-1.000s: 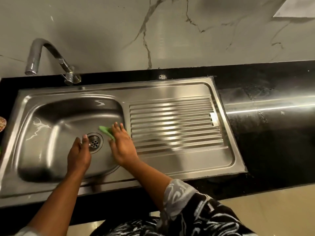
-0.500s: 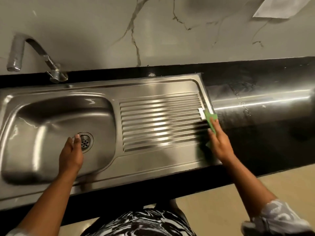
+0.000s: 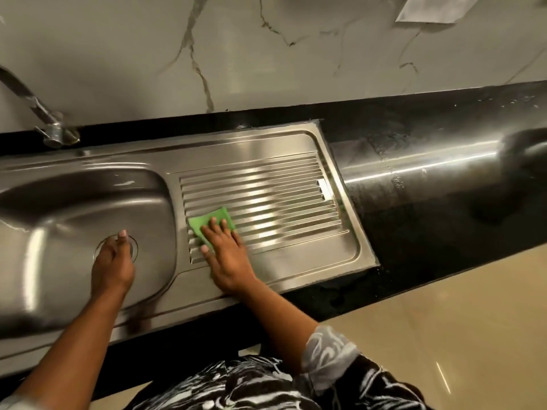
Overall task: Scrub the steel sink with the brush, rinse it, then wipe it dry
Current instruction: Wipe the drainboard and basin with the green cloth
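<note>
Steel sink [image 3: 266, 143] on a black worktop [image 3: 444, 208]: a person's left hand [image 3: 112, 267] is resting inside the basin [image 3: 59, 208], fingers extended over the drain [image 3: 134, 245] and holding nothing. The right hand [image 3: 228, 255] is pressing a green cloth [image 3: 207, 220] flat on the ribbed drainboard [image 3: 281, 196], at its left edge beside the basin. The fingers [image 3: 214, 232] are lying straight and slightly spread across the cloth's near part, with its far corner showing beyond the fingertips.

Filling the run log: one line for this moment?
stage: wiping | right hand: presses green cloth on drainboard | left hand: over drain, in basin
</note>
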